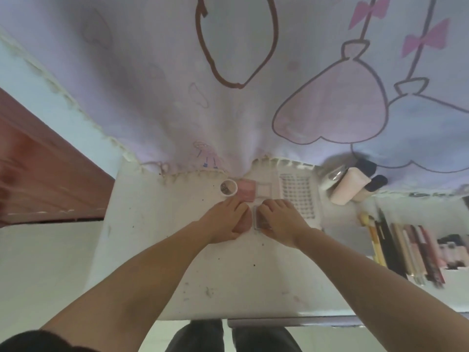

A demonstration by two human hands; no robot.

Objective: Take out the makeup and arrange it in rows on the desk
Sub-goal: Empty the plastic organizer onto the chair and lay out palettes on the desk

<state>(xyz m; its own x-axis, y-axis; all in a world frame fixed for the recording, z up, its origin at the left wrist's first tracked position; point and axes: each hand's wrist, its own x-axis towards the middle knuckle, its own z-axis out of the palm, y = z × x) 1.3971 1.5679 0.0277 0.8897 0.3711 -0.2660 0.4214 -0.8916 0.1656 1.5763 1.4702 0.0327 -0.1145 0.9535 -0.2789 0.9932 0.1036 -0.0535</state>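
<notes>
On a white table (177, 262), a round white jar (228, 188) and pink compact (245, 190) sit at the back. The left hand (223, 221) rests beside a small clear case (257, 221), fingers lightly curled. The right hand (279, 219) grips that case. Brushes and pencils (401, 250) lie in a row far right.
</notes>
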